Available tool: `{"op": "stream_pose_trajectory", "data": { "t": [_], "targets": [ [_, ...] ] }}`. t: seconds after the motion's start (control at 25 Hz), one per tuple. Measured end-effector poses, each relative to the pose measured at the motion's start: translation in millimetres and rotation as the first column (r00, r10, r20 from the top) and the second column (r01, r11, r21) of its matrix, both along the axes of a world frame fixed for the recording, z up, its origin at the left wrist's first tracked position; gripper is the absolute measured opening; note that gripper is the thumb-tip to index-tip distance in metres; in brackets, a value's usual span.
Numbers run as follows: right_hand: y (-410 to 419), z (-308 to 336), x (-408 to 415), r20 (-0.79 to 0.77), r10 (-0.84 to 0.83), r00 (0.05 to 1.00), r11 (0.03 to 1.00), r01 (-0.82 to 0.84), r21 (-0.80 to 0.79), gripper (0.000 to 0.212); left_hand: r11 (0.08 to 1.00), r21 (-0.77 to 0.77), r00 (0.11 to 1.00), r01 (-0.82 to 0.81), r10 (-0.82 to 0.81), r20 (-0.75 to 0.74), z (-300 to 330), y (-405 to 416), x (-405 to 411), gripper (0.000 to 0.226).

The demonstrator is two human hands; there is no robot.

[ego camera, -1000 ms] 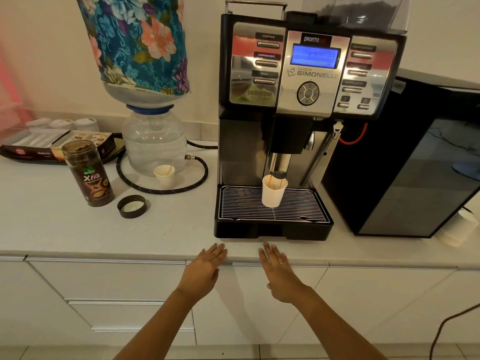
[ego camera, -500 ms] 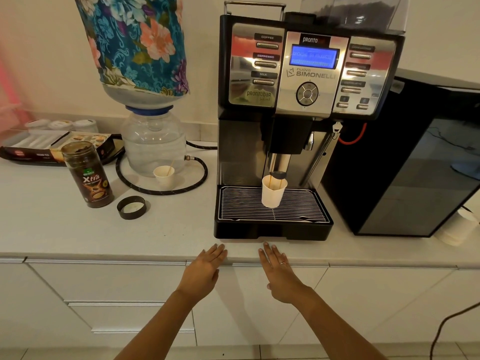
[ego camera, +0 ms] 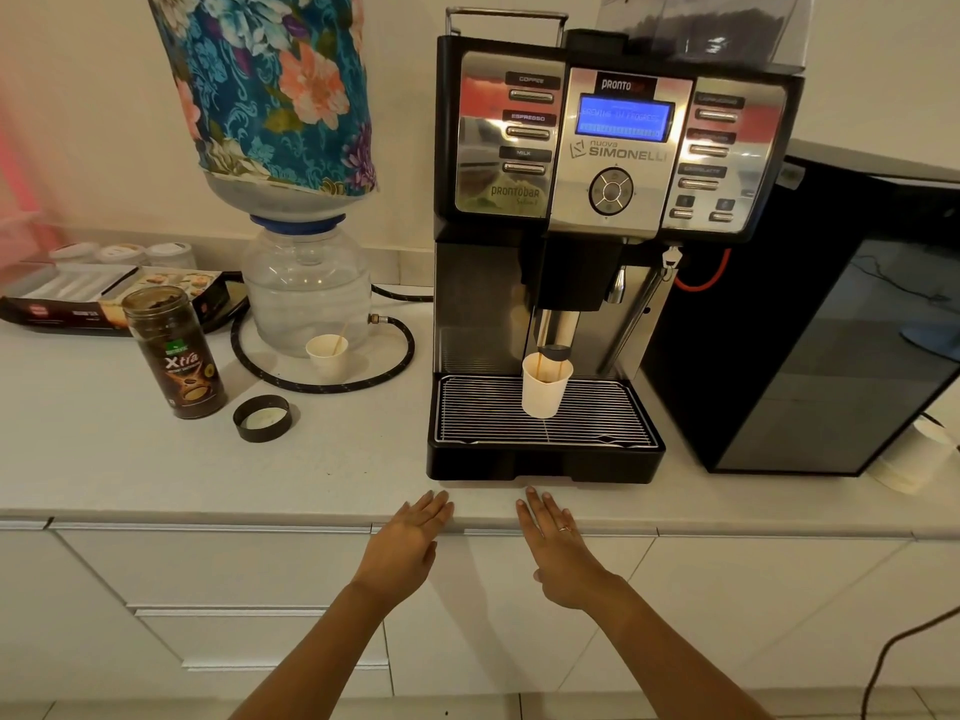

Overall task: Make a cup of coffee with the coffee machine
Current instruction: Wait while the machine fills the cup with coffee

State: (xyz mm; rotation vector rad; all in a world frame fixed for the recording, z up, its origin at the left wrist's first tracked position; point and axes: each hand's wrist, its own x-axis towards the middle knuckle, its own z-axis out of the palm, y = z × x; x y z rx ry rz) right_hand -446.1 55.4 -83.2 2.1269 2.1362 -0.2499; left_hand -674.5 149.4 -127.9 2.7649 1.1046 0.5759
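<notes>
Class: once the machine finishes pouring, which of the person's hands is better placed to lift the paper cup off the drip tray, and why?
Probably the right hand: open, it rests almost directly below the paper cup on the drip tray. The left hand lies further left.

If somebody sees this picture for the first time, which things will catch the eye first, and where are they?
The eye goes first to the black and chrome coffee machine in the middle, with its blue display lit and a paper cup on the drip grate under the spout. To its left stands a water bottle in a flowered cover, upside down on a clear dispenser. In front, the left hand and right hand lie open at the counter edge.
</notes>
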Motion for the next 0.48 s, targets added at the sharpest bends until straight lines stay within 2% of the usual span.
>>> {"op": "stream_pose_trajectory", "data": {
  "t": [0.48],
  "targets": [
    [0.2, 0.0, 1.0, -0.017, 0.008, 1.0, 1.0, -0.008, -0.004, 0.088, 1.0, 0.022, 1.0, 0.013, -0.013, 0.015, 0.5, -0.1, 0.9, 0.067]
  ]
}}
